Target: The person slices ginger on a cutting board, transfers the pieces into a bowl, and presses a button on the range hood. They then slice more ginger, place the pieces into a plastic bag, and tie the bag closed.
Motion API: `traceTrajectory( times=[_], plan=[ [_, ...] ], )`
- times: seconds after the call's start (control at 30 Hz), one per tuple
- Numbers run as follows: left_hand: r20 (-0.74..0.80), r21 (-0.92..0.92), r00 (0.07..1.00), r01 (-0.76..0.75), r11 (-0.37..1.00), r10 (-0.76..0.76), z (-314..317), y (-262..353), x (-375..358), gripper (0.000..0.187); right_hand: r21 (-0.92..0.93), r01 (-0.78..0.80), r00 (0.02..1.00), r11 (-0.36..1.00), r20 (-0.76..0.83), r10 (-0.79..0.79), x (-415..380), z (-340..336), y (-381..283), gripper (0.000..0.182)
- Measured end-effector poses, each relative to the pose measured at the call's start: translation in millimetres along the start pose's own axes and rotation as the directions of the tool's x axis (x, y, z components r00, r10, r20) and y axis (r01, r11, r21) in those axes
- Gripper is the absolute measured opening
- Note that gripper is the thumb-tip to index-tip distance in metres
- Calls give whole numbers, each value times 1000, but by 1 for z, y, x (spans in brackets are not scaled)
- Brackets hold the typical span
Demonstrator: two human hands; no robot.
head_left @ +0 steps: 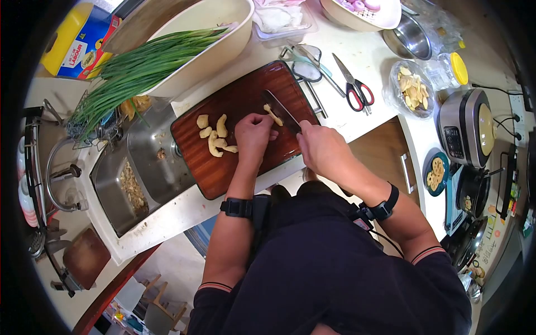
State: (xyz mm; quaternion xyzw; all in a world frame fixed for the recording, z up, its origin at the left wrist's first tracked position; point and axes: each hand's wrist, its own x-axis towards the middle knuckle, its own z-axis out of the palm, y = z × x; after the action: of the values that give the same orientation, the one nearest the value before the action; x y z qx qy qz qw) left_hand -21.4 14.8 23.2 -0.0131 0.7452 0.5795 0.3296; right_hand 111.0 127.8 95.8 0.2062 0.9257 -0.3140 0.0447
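Note:
My right hand (322, 146) grips the handle of a kitchen knife (280, 106), its dark blade angled up and left over the brown cutting board (195, 181). Curled fingers of my left hand (254, 134) are closed at a pale piece of ginger (273, 114) beside the blade; the fingertips are partly hidden. Left of that hand, several peeled ginger pieces (214, 146) lie on the board. A plastic-lined bowl (395, 100) at the right holds sliced ginger (413, 92).
Red-handled scissors (357, 95) lie right of the board. A steel sink (162, 181) with scraps adjoins its left side. Behind stands a cream basin (237, 42) with green scallions (162, 58). A rice cooker (463, 125) and a steel bowl (410, 34) stand at the right.

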Motion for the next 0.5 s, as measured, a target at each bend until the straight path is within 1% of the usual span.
traceTrajectory(
  times=[0.27, 0.33, 0.5],
  plan=[
    [8, -14, 1000, -4, 1000, 4, 0, -2, 1, 16, -1, -4, 1000, 1000, 9, 4, 0, 4, 0, 17],
    [8, -21, 1000, 0, 1000, 0, 0, -2, 1, 16, -7, -31, 999, 1000, 25, 31, -1, 4, -1, 17],
    [7, -16, 1000, -8, 1000, 8, 0, -2, 0, 16, 6, -17, 1000, 1000, 20, 17, 0, 5, 0, 17]
  ],
)
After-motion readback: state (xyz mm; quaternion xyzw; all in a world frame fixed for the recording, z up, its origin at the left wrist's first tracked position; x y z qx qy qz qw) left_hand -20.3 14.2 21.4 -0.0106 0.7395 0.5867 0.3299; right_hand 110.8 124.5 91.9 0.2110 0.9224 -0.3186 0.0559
